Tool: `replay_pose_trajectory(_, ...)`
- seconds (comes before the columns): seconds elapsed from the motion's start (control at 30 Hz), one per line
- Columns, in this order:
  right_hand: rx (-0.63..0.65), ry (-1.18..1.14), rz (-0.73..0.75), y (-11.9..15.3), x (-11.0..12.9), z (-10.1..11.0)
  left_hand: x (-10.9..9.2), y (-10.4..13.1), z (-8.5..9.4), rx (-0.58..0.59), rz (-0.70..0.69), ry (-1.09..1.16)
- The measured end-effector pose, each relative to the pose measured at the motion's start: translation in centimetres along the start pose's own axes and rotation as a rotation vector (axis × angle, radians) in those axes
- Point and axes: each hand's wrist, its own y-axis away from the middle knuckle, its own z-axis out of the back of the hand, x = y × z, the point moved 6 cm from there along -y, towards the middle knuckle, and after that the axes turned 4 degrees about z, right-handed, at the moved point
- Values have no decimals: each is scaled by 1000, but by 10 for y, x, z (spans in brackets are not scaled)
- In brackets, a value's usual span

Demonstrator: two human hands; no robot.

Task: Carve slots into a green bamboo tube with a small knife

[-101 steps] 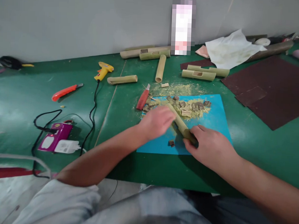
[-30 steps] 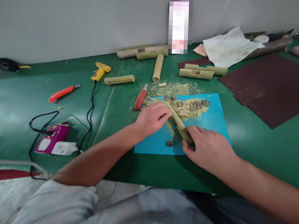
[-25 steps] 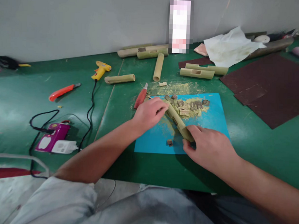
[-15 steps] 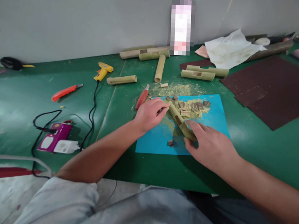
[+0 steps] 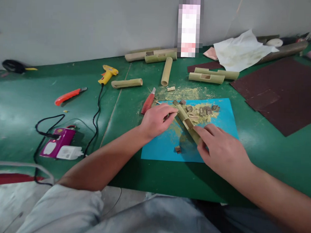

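Observation:
A pale green bamboo tube (image 5: 183,114) with a rectangular opening cut in its side lies slantwise between my hands. My left hand (image 5: 156,120) is closed, thumb and fingertips pinching at the tube's far end. Round the near end, my right hand (image 5: 221,144) grips the tube with its thumb below and fingers along the top, covering that end. Beneath is a blue sheet (image 5: 154,152) strewn with bamboo shavings (image 5: 211,115) and several small brown offcuts (image 5: 203,111). One dark offcut (image 5: 178,150) sits near the sheet's front edge.
A red-handled cutter (image 5: 148,102) lies left of the sheet. Farther left are an orange utility knife (image 5: 69,96), a yellow glue gun (image 5: 109,74) with a black cord and a purple power strip (image 5: 59,143). More bamboo tubes (image 5: 166,71) lie behind; brown sheets (image 5: 281,90) are at right.
My right hand has shifted slightly rightward along the tube, and the tube has rolled a little so its cut opening shows more. My left hand stays nearly in place.

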Motion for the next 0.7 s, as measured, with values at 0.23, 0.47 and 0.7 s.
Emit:
replay_pose_trajectory(0.23,40,26,0,1,0,-3,2,1,-1,20,36,-36)
replay_pose_trajectory(0.47,41,-24,-46,0,-4,-7,3,2,2,-26,41,-44)
replay_pose_trajectory(0.7,16,-50,-27,1,-3,-8,4,1,2,-50,28,-43)
